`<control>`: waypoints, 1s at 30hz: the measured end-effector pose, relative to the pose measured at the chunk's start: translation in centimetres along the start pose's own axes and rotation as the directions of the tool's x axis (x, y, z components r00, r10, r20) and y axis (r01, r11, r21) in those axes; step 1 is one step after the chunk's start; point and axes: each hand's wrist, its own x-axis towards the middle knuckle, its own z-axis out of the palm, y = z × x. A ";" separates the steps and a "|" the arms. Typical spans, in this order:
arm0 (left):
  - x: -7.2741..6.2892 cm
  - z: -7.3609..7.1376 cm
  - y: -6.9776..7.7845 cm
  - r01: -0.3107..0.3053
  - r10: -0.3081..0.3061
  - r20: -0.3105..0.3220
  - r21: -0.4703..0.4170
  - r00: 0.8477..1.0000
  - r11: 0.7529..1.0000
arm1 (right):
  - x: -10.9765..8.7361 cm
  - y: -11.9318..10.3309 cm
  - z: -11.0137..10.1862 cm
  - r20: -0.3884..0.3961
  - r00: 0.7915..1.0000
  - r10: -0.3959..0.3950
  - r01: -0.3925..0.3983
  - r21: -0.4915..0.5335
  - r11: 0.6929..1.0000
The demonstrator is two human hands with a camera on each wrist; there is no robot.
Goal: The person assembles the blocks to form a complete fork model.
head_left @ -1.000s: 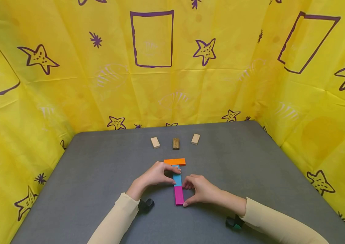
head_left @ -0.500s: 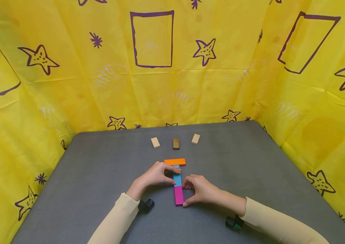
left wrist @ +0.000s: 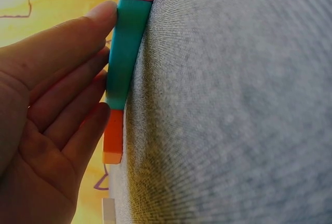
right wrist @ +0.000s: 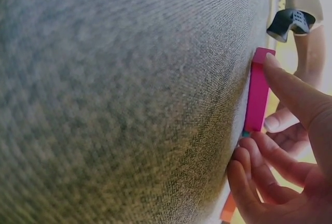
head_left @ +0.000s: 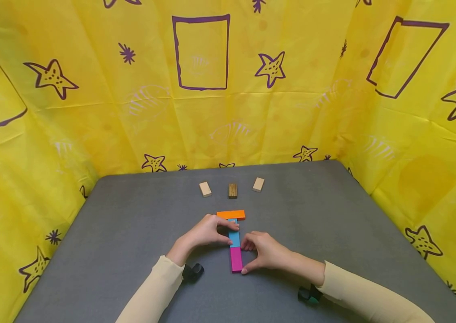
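Observation:
A blue block (head_left: 234, 237) lies lengthwise on the table, between an orange block (head_left: 231, 214) set crosswise at its far end and a magenta block (head_left: 236, 259) at its near end. My left hand (head_left: 207, 231) holds the blue block, thumb toward its near end and fingertips across its far part. In the left wrist view the thumb and fingers lie along the blue block (left wrist: 124, 53). My right hand (head_left: 268, 253) grips the magenta block from the right. The right wrist view shows its thumb on the near end of the magenta block (right wrist: 258, 94), its curled fingers by the far end.
Beyond the orange block lie two pale wooden blocks (head_left: 205, 189) and a brown one (head_left: 232, 190) between them. The grey table (head_left: 139, 211) is bordered by yellow patterned curtains (head_left: 236, 125) at the back and both sides.

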 end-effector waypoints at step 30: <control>0.0 -0.2 0.1 0.017 -0.017 0.013 -0.010 1.000 1.000 | 1.0 1.4 -4.3 -0.030 0.999 0.044 -0.044 0.000 0.999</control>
